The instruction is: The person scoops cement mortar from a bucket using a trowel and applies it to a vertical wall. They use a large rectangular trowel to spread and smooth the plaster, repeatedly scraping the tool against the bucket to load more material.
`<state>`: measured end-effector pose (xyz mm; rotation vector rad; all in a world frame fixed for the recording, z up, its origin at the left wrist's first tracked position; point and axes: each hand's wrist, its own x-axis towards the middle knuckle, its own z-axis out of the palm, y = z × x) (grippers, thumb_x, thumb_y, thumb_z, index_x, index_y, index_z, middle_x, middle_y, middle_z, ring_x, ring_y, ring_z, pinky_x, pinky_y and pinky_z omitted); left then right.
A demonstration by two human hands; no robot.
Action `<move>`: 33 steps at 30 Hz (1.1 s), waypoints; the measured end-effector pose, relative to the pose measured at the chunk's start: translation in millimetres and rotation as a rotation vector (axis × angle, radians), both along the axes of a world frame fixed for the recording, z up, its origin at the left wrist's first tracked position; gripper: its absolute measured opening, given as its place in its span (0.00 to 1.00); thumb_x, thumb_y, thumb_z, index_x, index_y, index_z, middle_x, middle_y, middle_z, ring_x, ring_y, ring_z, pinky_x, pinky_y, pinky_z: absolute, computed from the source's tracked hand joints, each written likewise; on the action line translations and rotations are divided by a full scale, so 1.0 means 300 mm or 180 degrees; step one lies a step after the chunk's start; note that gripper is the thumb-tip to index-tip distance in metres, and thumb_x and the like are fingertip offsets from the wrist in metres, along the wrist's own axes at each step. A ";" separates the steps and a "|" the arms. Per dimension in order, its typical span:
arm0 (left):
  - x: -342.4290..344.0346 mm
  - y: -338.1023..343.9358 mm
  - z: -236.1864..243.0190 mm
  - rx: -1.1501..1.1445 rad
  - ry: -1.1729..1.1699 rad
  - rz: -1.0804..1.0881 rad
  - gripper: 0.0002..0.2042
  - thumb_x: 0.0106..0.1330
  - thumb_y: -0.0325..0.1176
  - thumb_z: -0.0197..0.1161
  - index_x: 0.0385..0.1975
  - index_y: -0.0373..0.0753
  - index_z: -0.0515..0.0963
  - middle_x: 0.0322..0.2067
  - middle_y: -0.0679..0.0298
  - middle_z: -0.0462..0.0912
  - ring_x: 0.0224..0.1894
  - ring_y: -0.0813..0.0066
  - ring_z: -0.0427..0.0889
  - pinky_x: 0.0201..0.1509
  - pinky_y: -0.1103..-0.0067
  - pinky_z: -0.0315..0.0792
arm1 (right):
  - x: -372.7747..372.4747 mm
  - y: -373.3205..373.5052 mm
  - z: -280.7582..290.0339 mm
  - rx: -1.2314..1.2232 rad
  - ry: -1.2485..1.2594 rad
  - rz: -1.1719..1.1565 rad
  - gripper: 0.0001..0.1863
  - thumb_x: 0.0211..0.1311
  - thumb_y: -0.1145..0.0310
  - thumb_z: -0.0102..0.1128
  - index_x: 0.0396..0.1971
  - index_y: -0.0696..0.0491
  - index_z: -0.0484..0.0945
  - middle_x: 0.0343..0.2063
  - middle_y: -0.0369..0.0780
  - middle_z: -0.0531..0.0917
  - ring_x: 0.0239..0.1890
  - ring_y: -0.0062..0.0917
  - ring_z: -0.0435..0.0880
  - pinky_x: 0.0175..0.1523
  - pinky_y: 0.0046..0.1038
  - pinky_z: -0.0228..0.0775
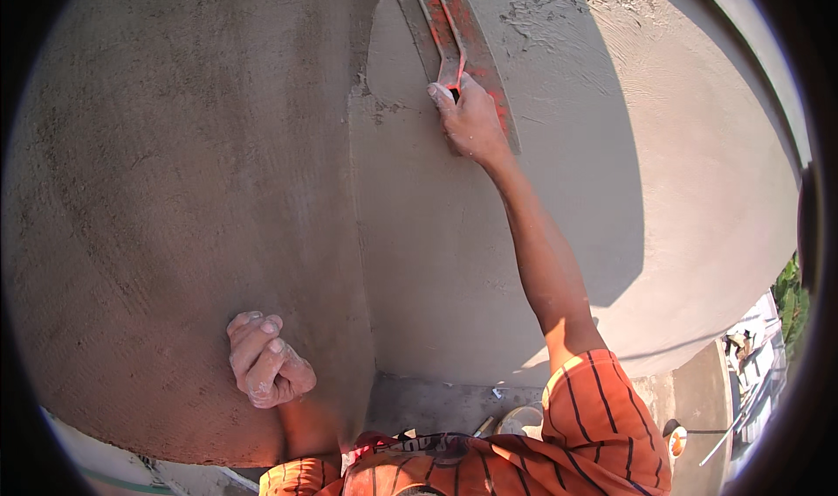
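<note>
My right hand [474, 122], dusted with plaster, is wrapped round the handle of a long plastering float [482, 46] with red patches and raised ribs. The float lies along the right-hand wall [436, 260], high up beside the inner corner, and its face against the wall is hidden. That wall's plaster is mostly smooth, rougher near the top. My left hand [269, 361] is curled into a loose fist before the lower part of the left-hand wall [175, 190], with plaster on its fingertips. Nothing shows in its fingers. I cannot tell whether it touches the wall.
A pale round container [521, 421] stands on the floor at the foot of the right wall, close to my body. An orange and white object [676, 441] is right of my sleeve. Loose scraps [758, 356] and green leaves [790, 299] lie beyond the wall's right end.
</note>
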<state>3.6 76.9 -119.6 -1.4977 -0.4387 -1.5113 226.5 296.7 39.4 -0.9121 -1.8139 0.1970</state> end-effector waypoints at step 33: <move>0.037 0.057 0.005 0.0203 -0.0274 -0.0184 0.15 0.56 0.16 0.44 0.42 0.32 0.72 0.33 0.55 0.75 0.28 0.68 0.74 0.32 0.72 0.69 | 0.151 -0.120 0.067 0.0015 0.1539 0.1096 0.10 0.65 0.64 0.53 0.36 0.55 0.69 0.22 0.35 0.76 0.19 0.14 0.74 0.21 0.20 0.65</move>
